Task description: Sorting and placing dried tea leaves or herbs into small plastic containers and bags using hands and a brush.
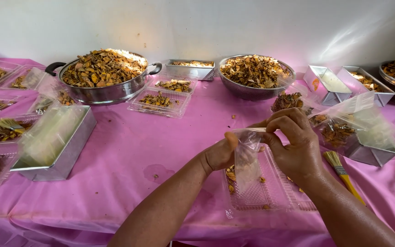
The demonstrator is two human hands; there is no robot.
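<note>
Plastic bag (247, 153), small and clear, hangs above a clear tray (264, 194) on the pink table (129, 151). Left hand (220, 153) and right hand (293, 142) pinch its mouth with closed fingertips, seemingly working it open; parting the film likely needs a gentle rub.

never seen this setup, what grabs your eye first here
The bright pink tablecloth covers everything. At the back stand a wide metal pot and a steel mesh bowl, both heaped with brown-yellow dried slices. In front, the left hand and right hand hold a small clear plastic bag.
</note>
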